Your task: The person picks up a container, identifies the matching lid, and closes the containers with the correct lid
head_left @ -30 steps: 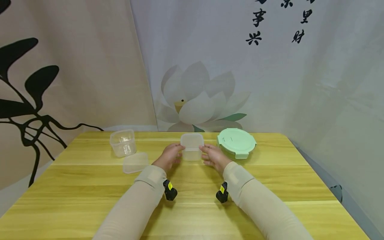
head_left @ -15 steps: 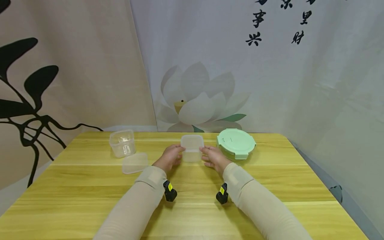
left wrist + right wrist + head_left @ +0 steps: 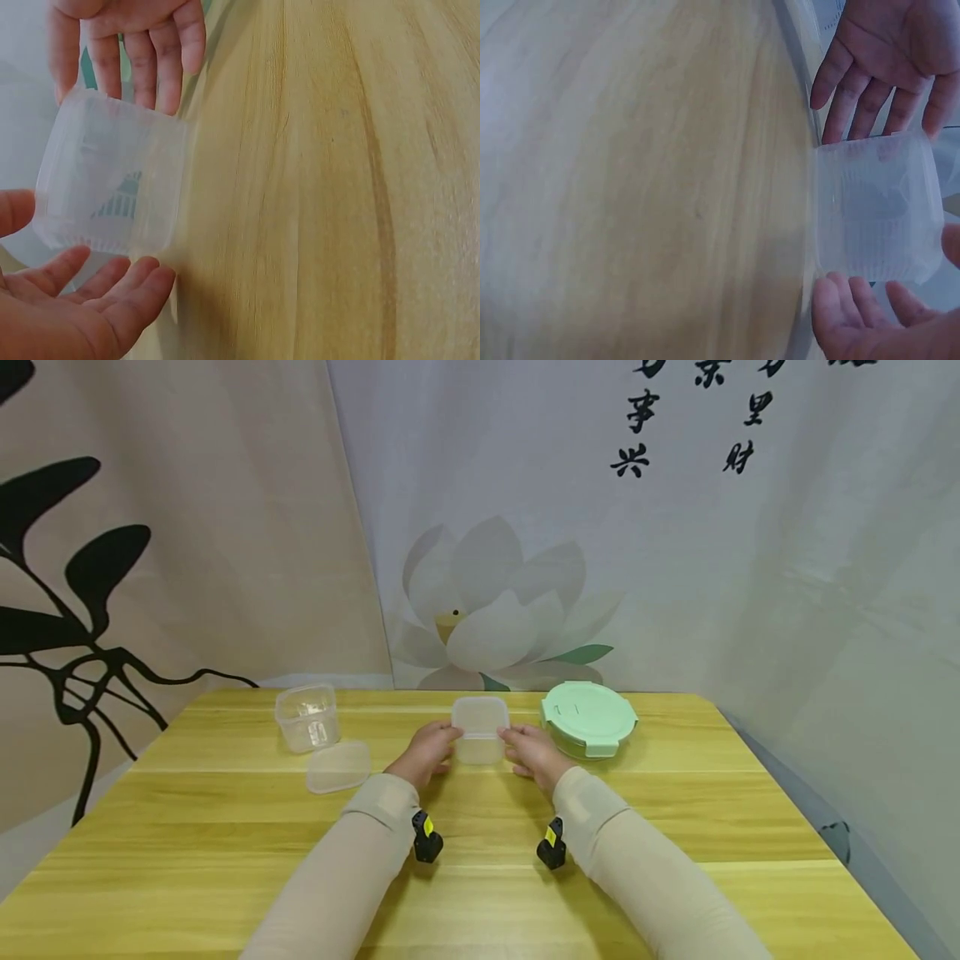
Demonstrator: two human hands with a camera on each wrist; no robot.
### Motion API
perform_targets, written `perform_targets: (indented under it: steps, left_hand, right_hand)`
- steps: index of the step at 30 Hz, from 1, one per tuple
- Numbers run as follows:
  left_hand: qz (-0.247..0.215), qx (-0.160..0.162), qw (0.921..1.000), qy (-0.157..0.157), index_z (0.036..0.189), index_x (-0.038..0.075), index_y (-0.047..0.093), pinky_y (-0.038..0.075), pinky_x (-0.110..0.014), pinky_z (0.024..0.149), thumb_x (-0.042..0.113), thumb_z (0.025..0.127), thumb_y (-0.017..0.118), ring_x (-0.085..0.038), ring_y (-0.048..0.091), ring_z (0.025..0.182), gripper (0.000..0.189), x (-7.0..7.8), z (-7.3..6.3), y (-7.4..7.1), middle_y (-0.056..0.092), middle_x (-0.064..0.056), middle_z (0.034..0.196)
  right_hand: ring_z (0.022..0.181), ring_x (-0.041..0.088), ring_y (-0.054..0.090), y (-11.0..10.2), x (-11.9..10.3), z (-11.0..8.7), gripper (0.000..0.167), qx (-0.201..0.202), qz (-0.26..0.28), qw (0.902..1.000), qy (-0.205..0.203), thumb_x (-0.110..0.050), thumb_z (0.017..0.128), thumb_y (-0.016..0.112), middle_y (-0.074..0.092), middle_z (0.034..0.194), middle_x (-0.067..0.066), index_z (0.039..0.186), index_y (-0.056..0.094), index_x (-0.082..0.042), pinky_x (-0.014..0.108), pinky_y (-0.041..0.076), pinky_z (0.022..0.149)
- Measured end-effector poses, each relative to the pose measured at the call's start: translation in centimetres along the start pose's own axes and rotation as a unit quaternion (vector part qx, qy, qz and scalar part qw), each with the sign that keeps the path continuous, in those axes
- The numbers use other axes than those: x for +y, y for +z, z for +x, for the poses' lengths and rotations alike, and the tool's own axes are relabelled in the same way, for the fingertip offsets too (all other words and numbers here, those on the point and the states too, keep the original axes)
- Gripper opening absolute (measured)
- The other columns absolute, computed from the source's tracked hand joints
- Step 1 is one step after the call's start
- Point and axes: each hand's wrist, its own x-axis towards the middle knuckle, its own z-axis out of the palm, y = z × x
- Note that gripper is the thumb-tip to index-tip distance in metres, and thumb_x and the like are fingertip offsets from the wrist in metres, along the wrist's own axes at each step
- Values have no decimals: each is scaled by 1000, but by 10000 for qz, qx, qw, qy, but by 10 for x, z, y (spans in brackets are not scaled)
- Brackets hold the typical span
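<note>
A small clear plastic food container [image 3: 480, 750] with a frosted lid [image 3: 480, 714] on top stands upright near the middle of the table's far side. My left hand [image 3: 429, 749] holds its left side, thumb at the lid's edge and fingertips along the wall. From the other side my right hand [image 3: 536, 752] holds it the same way. Ribbed walls of the container [image 3: 112, 172] show between both hands in the left wrist view. In the right wrist view, the container [image 3: 877, 210] has fingers close against its two sides.
An uncovered clear container [image 3: 307, 718] stands at the back left, a loose frosted lid [image 3: 339, 767] lying just in front of it. Right of my right hand sits a round box with a mint-green clip lid [image 3: 589, 718]. Behind the wooden table [image 3: 480, 893] hangs a printed curtain [image 3: 675, 568].
</note>
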Motion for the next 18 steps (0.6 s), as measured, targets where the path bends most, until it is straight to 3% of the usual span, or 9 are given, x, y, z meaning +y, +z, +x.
perform_targets:
  steps: [8,18]
  left_hand:
    - [433,105,9989,127,134,-2,47,38,-56,103,28,98,52,-41,42,130,47,-6,-2,-2,42,-21,144]
    - [535,93,9983,196,142,-2,37,39,-55,103,37,98,52,-41,41,130,60,-5,-8,-7,37,-22,147]
  right_hand:
    - [130,36,45,1,-4,1,56,232,-389,9989,-74,-31,98,56,43,145,18,144,39,-3,52,41,103]
    - [122,36,50,5,-6,-7,55,432,-417,9976,-334,-29,95,60,52,134,19,140,44,-1,51,43,99]
